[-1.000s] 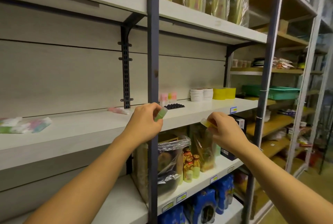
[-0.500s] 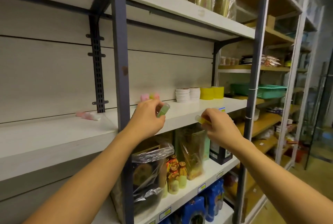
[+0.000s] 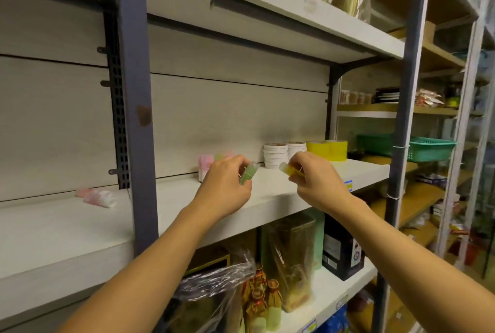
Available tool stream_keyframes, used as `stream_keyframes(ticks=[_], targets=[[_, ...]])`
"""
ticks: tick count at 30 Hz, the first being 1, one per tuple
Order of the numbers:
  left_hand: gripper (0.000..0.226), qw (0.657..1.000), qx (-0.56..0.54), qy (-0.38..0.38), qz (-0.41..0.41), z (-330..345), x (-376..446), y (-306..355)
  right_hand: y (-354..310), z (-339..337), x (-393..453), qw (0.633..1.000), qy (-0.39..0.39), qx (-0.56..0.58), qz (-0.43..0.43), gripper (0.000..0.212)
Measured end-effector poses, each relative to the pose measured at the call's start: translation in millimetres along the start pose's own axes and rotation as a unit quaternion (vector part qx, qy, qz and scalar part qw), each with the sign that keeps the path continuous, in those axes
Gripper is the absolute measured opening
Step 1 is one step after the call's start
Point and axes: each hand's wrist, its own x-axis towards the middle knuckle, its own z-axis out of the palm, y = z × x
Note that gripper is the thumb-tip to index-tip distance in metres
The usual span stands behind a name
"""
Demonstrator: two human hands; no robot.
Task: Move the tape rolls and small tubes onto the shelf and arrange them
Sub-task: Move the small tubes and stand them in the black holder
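Note:
My left hand (image 3: pixel 225 188) pinches a small green tube (image 3: pixel 248 173) above the white shelf (image 3: pixel 270 196). My right hand (image 3: pixel 316 182) pinches a small yellow tube (image 3: pixel 288 169) close beside it. Pink and green tubes (image 3: pixel 207 162) stand at the back of the shelf, just beyond my left hand. Two stacks of white tape rolls (image 3: pixel 276 155) and yellow tape rolls (image 3: pixel 328 150) stand at the back right. Pink tubes (image 3: pixel 97 197) lie on the shelf to the left of the dark post.
A dark metal post (image 3: pixel 136 107) rises in front of the shelf at the left. A green basket (image 3: pixel 426 146) sits on the neighbouring rack to the right. Wrapped jars and bottles (image 3: pixel 257 303) fill the shelf below. Another shelf (image 3: pixel 294 8) hangs overhead.
The view has shifted right and closer to the shelf. Both hands have moved forward over the shelf towards the standing tubes and tape rolls, still holding their tubes.

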Motion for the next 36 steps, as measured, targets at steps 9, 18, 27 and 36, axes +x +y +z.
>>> stream_keyframes(ticks=[9, 18, 27, 36], targets=[[0.032, 0.997, 0.060, 0.024, -0.034, 11.3, 21.1, -25.0, 19.3, 40.9, 45.9, 0.997, -0.008, 0.054, -0.045, 0.019], [0.046, 0.983, 0.095, 0.081, -0.133, 10.2, 33.8, -32.7, 41.7, 82.3, 91.5, 0.978, -0.012, 0.137, -0.154, 0.017], [0.034, 0.963, 0.111, 0.157, -0.188, 9.6, 76.1, -39.5, 47.1, 105.5, 140.0, 0.959, -0.033, 0.201, -0.196, 0.018], [0.039, 0.965, 0.114, 0.157, -0.176, 11.0, 113.8, -83.1, -9.7, 125.7, 201.7, 0.940, -0.032, 0.276, -0.199, 0.022]])
